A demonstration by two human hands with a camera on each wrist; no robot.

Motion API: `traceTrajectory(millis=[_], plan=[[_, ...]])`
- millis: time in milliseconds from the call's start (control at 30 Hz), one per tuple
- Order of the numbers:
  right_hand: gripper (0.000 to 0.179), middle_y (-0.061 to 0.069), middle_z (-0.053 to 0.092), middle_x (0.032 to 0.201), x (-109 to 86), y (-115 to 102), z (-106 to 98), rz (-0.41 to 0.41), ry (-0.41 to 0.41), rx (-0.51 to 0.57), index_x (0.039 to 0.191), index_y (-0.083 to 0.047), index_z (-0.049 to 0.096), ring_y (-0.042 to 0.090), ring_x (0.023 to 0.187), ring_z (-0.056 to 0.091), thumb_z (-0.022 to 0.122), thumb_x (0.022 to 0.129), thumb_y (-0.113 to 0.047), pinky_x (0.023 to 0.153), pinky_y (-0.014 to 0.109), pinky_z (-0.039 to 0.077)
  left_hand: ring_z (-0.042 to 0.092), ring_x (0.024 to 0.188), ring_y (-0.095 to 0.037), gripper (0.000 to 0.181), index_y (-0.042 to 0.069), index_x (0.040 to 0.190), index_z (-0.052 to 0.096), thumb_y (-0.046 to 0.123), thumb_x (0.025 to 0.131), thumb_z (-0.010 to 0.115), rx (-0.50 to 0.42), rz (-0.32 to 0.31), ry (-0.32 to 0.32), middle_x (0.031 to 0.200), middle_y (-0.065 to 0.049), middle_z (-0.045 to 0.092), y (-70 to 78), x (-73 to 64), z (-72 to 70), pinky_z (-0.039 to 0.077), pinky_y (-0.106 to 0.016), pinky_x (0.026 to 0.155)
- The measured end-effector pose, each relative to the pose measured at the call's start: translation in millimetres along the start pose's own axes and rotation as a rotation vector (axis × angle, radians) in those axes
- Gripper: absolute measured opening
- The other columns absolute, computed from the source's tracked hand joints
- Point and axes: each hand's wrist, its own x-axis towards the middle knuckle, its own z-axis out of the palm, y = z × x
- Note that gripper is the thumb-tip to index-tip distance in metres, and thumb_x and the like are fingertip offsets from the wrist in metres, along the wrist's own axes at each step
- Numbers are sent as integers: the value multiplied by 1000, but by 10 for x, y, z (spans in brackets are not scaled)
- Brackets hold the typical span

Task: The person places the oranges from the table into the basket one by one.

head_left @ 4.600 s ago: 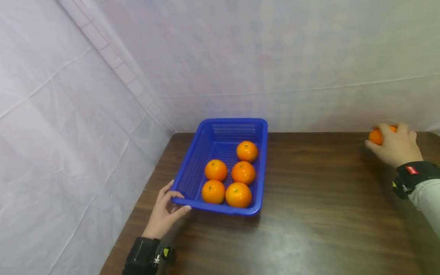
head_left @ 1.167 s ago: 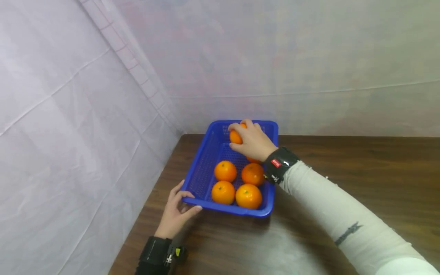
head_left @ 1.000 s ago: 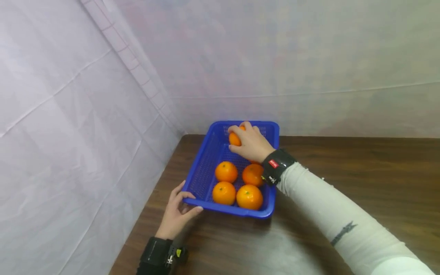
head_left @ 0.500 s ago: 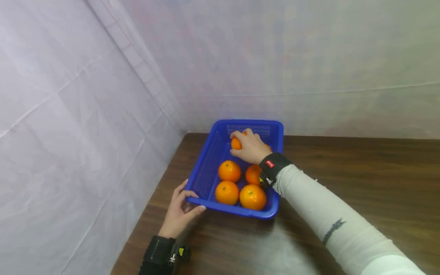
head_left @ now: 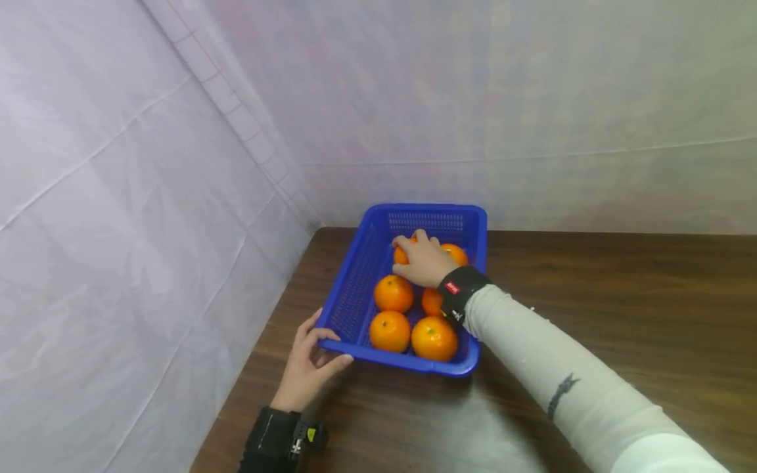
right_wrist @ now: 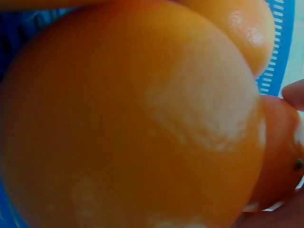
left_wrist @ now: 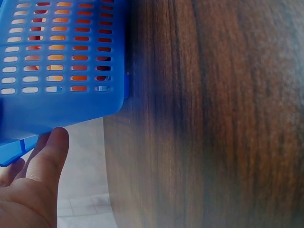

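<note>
A blue perforated plastic basket holds several oranges. My left hand grips its near left corner, thumb under the rim and fingers over it. The left wrist view shows the thumb against the basket's wall. Inside the far half, my right hand holds an orange, largely covered by the fingers, beside another orange at the right wall. In the right wrist view a nearer orange fills most of the picture; the held orange shows behind it between fingertip and thumb.
The basket stands on a dark wood-grain table, close to its far edge. White cloth walls rise along the left and back. My right forearm crosses the basket's right rim.
My right hand has carried an orange from the table's far right end to the basket, then lowered it inside towards the near side. The left hand keeps its grip on the corner.
</note>
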Motion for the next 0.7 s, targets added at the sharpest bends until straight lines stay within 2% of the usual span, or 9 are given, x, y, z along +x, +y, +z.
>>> traceTrajectory(millis=[133, 300, 533, 700], plan=[[55, 21, 43, 136, -8, -25, 15, -11, -20, -21, 149, -21, 46, 45, 115, 52, 60, 98, -36, 99, 55, 53, 46, 137, -46, 33, 7, 106, 60, 11, 83, 83, 8, 6, 1, 163, -9, 22, 18, -12, -15, 52, -38, 105], [56, 23, 41, 142, 8, -25, 33, -13, -55, -57, 151, -22, 44, 47, 124, 50, 59, 101, -41, 105, 55, 50, 46, 138, -46, 33, 9, 107, 59, 13, 84, 83, 27, -3, -3, 163, -8, 21, 30, -24, -17, 52, -39, 106], [55, 26, 34, 149, 57, -2, 109, 2, -80, -55, 155, -23, 39, 48, 126, 48, 54, 104, -38, 107, 57, 48, 47, 137, -45, 33, 8, 108, 59, 13, 85, 83, 15, -9, -7, 163, -7, 21, 26, -32, -18, 52, -37, 106], [53, 29, 24, 158, 73, 5, 183, 15, -132, -74, 157, -23, 35, 56, 137, 38, 47, 107, -36, 112, 64, 43, 47, 137, -44, 34, 7, 107, 59, 11, 83, 83, 0, -6, -4, 163, -8, 21, 16, -45, -17, 52, -36, 105]])
